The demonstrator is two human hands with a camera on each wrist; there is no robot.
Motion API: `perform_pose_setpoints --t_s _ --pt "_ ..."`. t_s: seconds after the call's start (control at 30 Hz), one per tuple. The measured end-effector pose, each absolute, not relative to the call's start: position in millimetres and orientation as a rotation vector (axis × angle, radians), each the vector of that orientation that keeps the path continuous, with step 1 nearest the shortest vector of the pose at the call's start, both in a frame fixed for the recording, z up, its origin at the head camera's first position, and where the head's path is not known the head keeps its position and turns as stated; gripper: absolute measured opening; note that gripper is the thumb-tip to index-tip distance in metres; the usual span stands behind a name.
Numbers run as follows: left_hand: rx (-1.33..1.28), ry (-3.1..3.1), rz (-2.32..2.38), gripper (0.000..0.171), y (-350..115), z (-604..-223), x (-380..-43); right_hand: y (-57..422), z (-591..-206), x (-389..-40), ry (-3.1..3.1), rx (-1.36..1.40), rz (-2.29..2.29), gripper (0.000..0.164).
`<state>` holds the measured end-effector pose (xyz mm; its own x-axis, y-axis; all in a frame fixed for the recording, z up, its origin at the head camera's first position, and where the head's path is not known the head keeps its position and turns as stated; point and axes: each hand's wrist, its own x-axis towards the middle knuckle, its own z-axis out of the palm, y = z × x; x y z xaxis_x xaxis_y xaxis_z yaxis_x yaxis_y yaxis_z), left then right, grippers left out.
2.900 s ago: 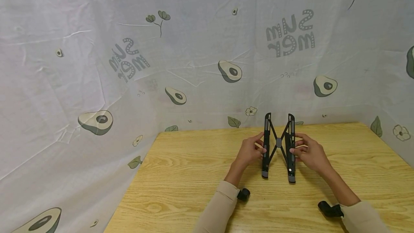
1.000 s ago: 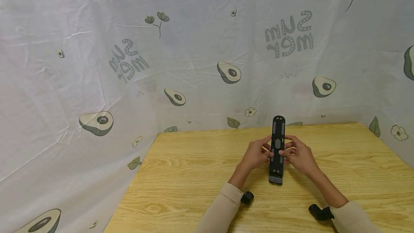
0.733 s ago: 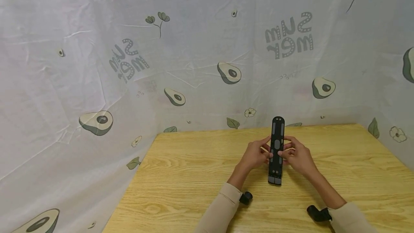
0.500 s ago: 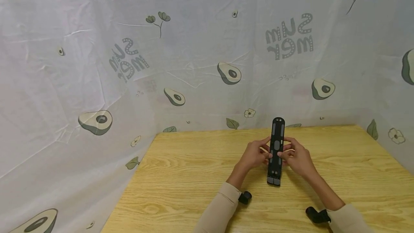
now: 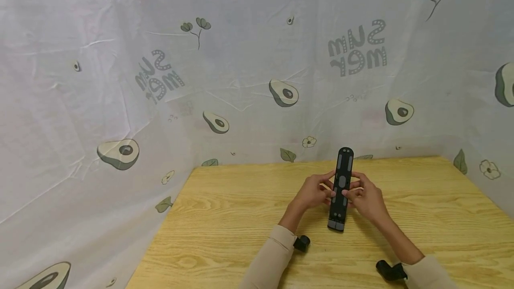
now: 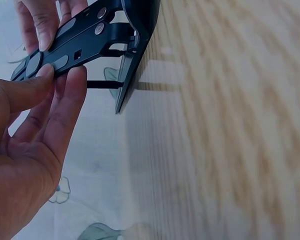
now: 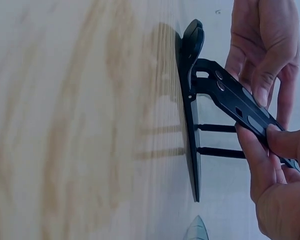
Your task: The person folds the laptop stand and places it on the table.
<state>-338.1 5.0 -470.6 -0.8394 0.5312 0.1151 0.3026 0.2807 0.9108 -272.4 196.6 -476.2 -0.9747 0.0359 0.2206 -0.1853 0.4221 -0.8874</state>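
A black folding laptop stand (image 5: 341, 182) with grey pads stands on the table, its two side bars pressed together into one narrow strip. My left hand (image 5: 314, 193) pinches its left edge, thumb on the top face and fingers beneath. From the other side my right hand (image 5: 366, 199) grips the right edge in the same way. In the left wrist view the stand's upper bars (image 6: 85, 42) slope away from the lower bars, which lie along the table. Two thin struts (image 7: 220, 128) still span the gap between them in the right wrist view.
The wood-grain table (image 5: 225, 217) reaches back to a pale curtain (image 5: 241, 57) printed with avocados and flowers. A black camera mount (image 5: 302, 243) sits on the left wrist and another black mount (image 5: 390, 271) on the right.
The stand's side bars, spread apart with crossed links between them, have come together into one strip. Both hands moved inward with them; lately the stand's near end has shifted slightly left.
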Motion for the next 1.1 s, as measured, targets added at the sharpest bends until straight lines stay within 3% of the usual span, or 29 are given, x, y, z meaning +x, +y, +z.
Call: perform_pose_setpoints --t_s 1.1 --pt "0.908 2.325 1.374 0.069 -3.0 -457.4 -355.8 165.9 -471.4 -257.8 -2.41 -0.084 1.568 0.065"
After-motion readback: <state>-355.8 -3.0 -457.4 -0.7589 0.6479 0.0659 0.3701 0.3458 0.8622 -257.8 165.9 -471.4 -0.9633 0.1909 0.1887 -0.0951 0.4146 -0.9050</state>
